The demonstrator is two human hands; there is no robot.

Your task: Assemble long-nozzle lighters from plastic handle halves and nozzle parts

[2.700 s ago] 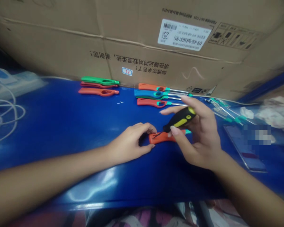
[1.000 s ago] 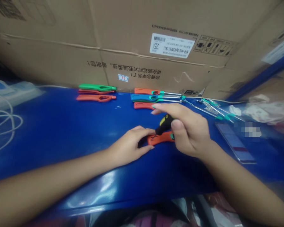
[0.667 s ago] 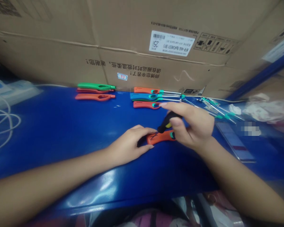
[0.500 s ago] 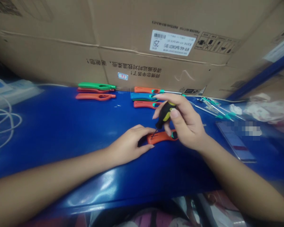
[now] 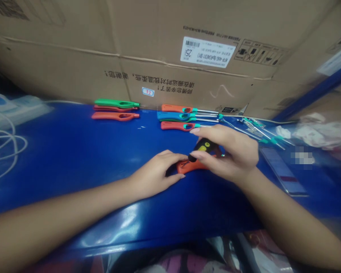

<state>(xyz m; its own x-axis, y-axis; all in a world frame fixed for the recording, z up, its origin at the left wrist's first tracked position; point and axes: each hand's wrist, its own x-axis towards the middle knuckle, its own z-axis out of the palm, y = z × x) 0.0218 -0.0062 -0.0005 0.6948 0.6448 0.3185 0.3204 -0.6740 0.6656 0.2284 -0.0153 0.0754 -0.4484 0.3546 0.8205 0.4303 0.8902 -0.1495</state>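
- A blue table (image 5: 74, 201) with a glossy surface is seen from above, and patterned cloth (image 5: 184, 263) shows below its near edge.
- A large cardboard box (image 5: 170, 57) stands along the far edge, with a barcode label (image 5: 207, 52) stuck on it.
- A white cable (image 5: 4, 146) is coiled at the far left of the table.
- Three lighter bodies (image 5: 115, 110) in green and red are laid together near the box.
- A second group of lighters (image 5: 182, 115) is laid just to their right, and loose metal tubes (image 5: 258, 131) further right.
- A phone (image 5: 281, 170), partly blurred, and crumpled plastic (image 5: 321, 136) are seen at the right.
- An orange lighter body (image 5: 187, 166) is placed on the table, near the middle, its right end hidden by the right hand (image 5: 230, 153).
- It is held in the left hand's (image 5: 156, 170) closed grip.
- A black-and-yellow screwdriver (image 5: 204, 146) is clenched in the right hand's grip, its thin tip at the lighter body.
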